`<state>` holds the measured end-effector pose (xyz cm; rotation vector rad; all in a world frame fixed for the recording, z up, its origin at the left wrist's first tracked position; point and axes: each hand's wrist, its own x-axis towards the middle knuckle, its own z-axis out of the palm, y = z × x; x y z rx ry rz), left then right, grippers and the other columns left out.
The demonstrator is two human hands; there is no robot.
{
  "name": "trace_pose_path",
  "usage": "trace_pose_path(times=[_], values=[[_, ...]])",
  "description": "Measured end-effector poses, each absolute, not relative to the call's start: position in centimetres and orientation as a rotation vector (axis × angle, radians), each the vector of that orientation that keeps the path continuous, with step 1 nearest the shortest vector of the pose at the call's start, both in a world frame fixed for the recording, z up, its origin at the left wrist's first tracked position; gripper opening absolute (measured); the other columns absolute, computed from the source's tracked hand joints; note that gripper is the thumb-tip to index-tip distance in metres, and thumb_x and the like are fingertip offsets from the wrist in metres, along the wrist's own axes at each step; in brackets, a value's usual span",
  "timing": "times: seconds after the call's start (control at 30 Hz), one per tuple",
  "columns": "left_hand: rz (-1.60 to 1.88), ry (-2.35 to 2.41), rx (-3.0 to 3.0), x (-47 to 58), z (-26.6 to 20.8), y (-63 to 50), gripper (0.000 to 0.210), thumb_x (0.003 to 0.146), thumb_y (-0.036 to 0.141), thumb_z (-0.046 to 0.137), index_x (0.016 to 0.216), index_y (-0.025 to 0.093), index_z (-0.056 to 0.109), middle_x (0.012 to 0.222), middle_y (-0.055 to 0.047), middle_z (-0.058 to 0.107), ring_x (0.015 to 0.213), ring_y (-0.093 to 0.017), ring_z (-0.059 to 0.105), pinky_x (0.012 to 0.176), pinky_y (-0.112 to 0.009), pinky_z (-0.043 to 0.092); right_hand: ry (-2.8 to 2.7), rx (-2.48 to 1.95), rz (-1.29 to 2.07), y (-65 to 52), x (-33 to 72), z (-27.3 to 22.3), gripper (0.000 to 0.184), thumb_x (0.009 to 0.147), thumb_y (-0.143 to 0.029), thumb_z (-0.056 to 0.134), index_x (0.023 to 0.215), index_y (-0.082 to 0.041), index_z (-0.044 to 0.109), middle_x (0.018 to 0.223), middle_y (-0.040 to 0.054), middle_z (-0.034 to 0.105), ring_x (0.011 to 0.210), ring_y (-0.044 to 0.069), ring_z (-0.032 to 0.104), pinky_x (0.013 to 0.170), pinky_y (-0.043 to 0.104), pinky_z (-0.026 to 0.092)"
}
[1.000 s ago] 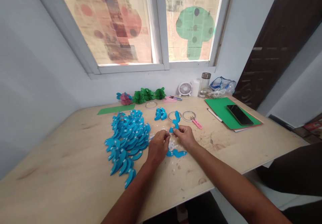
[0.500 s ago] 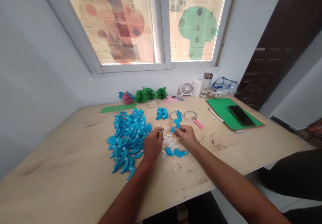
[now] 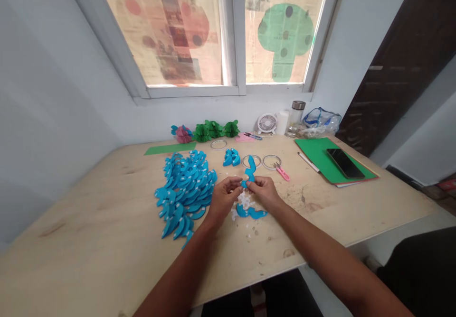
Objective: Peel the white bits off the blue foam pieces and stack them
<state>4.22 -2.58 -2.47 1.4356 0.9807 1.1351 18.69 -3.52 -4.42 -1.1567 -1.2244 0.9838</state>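
**Pale room, papered window**

From my remote seat I see a wooden table (image 3: 89,222) standing against a white back wall (image 3: 156,113), its light top marked by darker grain and small stains. Above it sits a window (image 3: 241,37) with a pale grey frame, split by an upright bar. Newspaper (image 3: 256,65) covers both panes (image 3: 302,68), and light glows through it in warm tan. I make out a green spotted mushroom shape (image 3: 285,30) on the right, a reddish spotted shape (image 3: 199,23) on the left. The left wall (image 3: 42,94) lies in soft grey shade. To the right I get a dark brown panelled door (image 3: 388,84) and, beyond the table's edge, light floor (image 3: 383,246).
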Motion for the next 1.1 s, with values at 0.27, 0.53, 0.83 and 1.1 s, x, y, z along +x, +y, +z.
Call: trace_pose_path(times=[0.27,0.53,0.83,1.1], values=[[1.187,0.964,1.443,4.3,-2.8,-2.4,0.024,0.062,0.026,0.063,0.084,0.015,0.062,0.068,0.0,0.062,0.054,-0.01,0.052,0.046,-0.02,0.044,-1.225,-1.088,1.105,-3.6,18.6,-4.6,0.024,0.069,-0.038,0.063,0.066,-0.014,0.062,0.06,0.001,0.057,0.055,0.012,0.049,0.049,0.021,0.036],[1.197,0.932,1.428,4.7,-2.8,-2.8,0.024,0.061,0.027,0.064,0.081,0.016,0.06,0.067,0.001,0.06,0.053,-0.01,0.051,0.047,-0.021,0.045,-1.217,-1.122,1.084,-3.4,18.4,-5.1,0.02,0.066,-0.034,0.064,0.067,-0.015,0.057,0.059,-0.0009,0.053,0.056,0.011,0.046,0.048,0.02,0.035],[1.156,0.904,1.339,4.6,-2.2,-3.1,0.026,0.059,0.03,0.066,0.08,0.015,0.059,0.066,0.0,0.06,0.053,-0.01,0.052,0.048,-0.023,0.045,-1.241,-1.098,1.086,-3.7,18.6,-4.4,0.014,0.069,-0.029,0.057,0.064,-0.015,0.056,0.056,-0.0019,0.051,0.053,0.011,0.045,0.05,0.021,0.035],[1.14,0.918,1.343,4.6,-2.0,-3.2,0.026,0.057,0.029,0.067,0.078,0.015,0.062,0.063,0.001,0.06,0.049,-0.009,0.05,0.046,-0.023,0.043,-1.201,-1.063,1.08,-3.7,18.8,-3.8,0.012,0.069,-0.028,0.057,0.066,-0.016,0.059,0.056,-0.002,0.054,0.052,0.011,0.048,0.052,0.022,0.037]])
